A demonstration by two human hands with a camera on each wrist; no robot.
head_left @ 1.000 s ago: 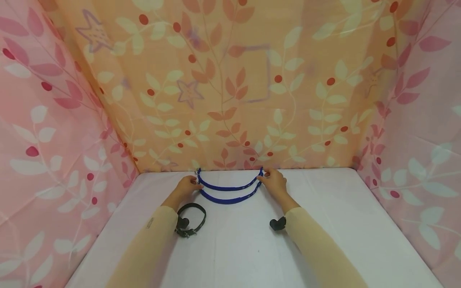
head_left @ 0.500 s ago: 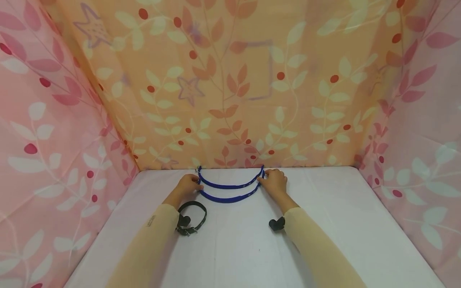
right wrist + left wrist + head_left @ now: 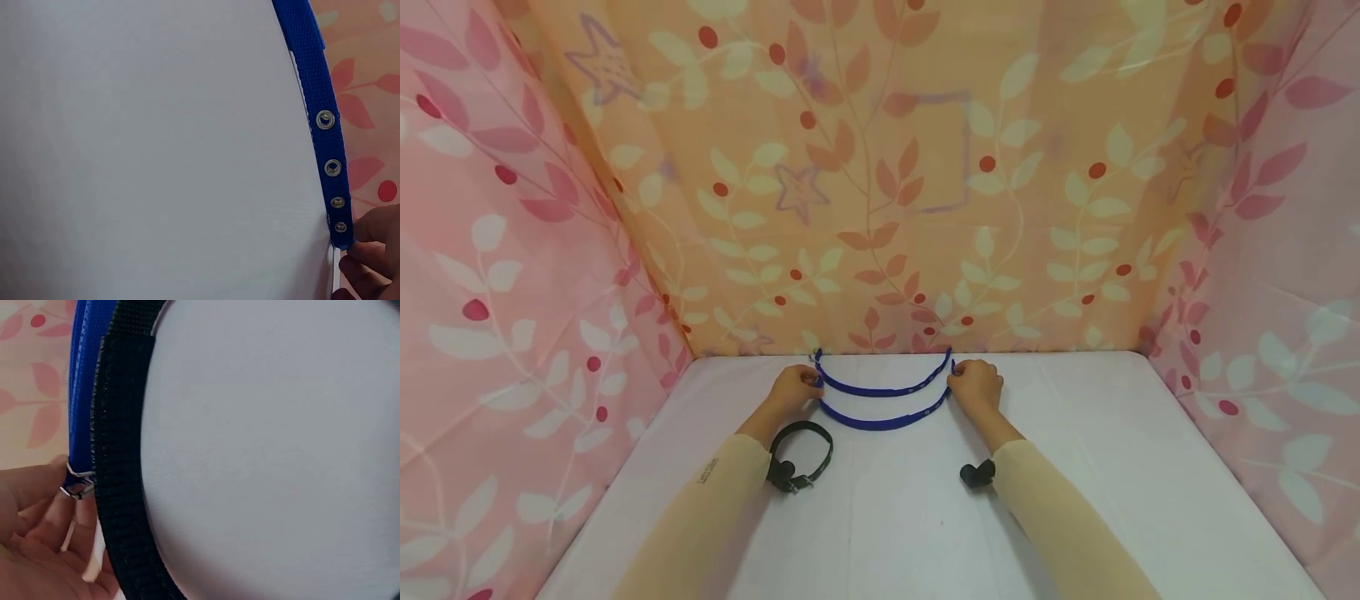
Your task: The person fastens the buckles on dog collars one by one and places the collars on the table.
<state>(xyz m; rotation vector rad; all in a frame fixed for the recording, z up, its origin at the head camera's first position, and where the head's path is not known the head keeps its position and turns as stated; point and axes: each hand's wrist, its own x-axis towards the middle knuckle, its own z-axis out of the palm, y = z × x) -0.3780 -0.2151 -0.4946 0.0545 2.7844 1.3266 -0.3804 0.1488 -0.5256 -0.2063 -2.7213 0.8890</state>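
Two blue collars curve side by side at the back of the table. My left hand (image 3: pixel 793 392) pinches the buckle end of the nearer blue collar (image 3: pixel 876 425); its metal buckle (image 3: pixel 80 481) shows at the fingertips in the left wrist view. At the other end, my right hand (image 3: pixel 976 385) pinches the tip past a row of metal eyelets (image 3: pixel 332 167). Just behind lies the farther blue collar (image 3: pixel 872 392), apart from both hands. A black collar (image 3: pixel 830 454), fastened into a loop, sits by my left wrist and fills much of the left wrist view (image 3: pixel 119 444).
The white-covered table (image 3: pixel 895 533) ends at the back against an orange leaf-patterned curtain (image 3: pixel 880 183). Pink patterned curtains stand at the left (image 3: pixel 535 300) and right (image 3: pixel 1285 275). Each wrist carries a small black camera.
The nearer blue collar has come slightly toward me, widening the gap to the farther one. My right hand has shifted a little to the right. The black collar stays put.
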